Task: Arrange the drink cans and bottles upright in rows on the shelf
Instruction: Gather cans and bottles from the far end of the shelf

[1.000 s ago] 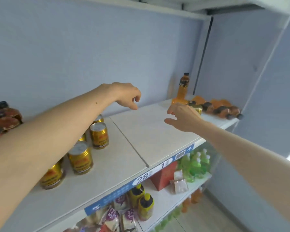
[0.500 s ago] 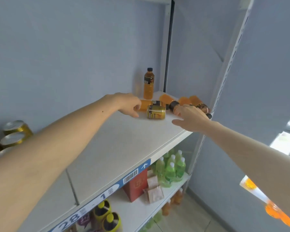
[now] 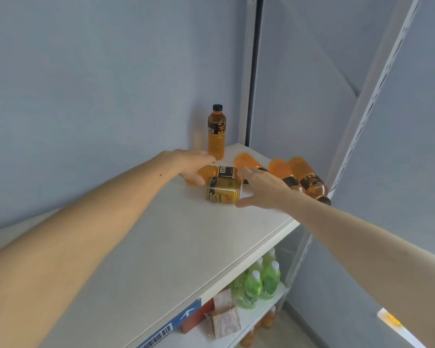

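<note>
A white shelf meets pale blue walls at a corner. Since a moment ago both hands have reached the fallen drinks, so righting can begin. The left hand curls over a lying orange bottle; whether it grips is unclear. The right hand, fingers spread, touches a gold can on its side. Smooth plastic bottles lie beyond; one bottle stands.
</note>
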Tool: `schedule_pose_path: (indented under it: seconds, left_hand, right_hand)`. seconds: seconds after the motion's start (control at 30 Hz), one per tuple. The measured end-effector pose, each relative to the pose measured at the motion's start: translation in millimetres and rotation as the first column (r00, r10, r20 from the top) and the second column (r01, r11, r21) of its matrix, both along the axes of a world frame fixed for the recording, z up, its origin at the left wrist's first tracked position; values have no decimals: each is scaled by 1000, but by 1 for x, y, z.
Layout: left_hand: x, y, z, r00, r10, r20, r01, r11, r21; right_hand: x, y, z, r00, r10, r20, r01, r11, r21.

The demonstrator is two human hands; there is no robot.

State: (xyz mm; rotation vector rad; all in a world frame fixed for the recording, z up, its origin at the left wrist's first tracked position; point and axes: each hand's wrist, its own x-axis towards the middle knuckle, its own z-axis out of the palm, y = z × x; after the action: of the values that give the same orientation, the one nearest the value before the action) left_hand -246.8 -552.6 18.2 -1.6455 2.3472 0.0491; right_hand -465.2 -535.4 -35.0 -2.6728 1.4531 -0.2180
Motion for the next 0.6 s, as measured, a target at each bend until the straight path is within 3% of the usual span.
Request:
schedule_pose_path:
  seconds: [0.4, 0.6]
  left_hand:
    - [10, -67, -19, 990, 105, -97, -88, 983, 160]
    - [-10, -86, -37, 988, 94, -121, -66, 974, 216]
  right_hand:
    - [7, -63, -21, 991, 131, -4, -131, 988, 77]
    - [-17, -79, 10, 976, 217, 31, -218, 947, 238]
